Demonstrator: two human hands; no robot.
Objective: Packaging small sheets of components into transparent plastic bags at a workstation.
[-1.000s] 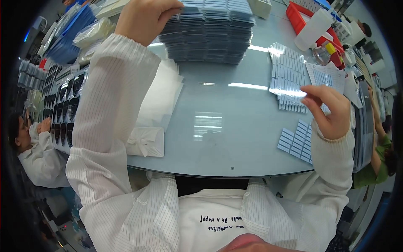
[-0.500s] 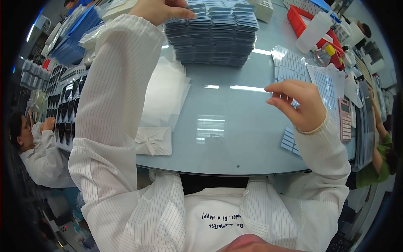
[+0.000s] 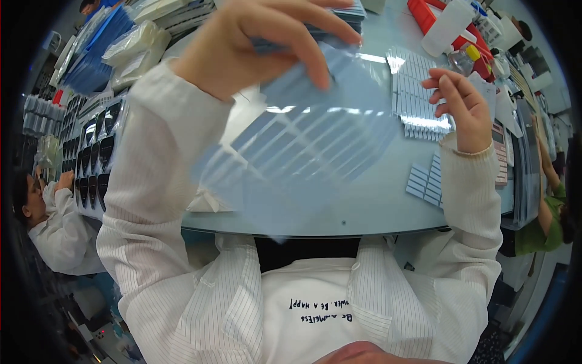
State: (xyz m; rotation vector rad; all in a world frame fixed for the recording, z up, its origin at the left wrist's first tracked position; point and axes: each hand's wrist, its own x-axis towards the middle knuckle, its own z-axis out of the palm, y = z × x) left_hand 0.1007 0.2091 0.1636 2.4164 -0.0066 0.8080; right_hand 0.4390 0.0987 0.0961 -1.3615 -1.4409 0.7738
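My left hand (image 3: 267, 45) holds a clear, bluish plastic sheet marked with rows of pale strips (image 3: 309, 142), its fingers at the top edge. Motion blurs both, and the plastic slants down over the middle of the table toward me. Behind that hand, the tall stack of blue-grey sheets (image 3: 348, 23) is mostly covered. My right hand (image 3: 465, 112) hovers at the right with loosely bent fingers, nothing visible in them. Close beside it lies a label sheet with rows of strips (image 3: 412, 85). A smaller piece with blue strips (image 3: 424, 180) lies nearer my right forearm.
White translucent sheets (image 3: 242, 115) and a pale square item (image 3: 206, 202) lie partly hidden at left. Farther left are a tray of dark pieces (image 3: 91, 155) and a co-worker (image 3: 51, 218). A red bin (image 3: 419, 13), white bottle (image 3: 447, 27) and pink calculator (image 3: 501, 173) line the right side.
My left hand has come from the stack toward me and right, bringing the plastic sheet over the table. My right hand has moved up and right, near the label sheet.
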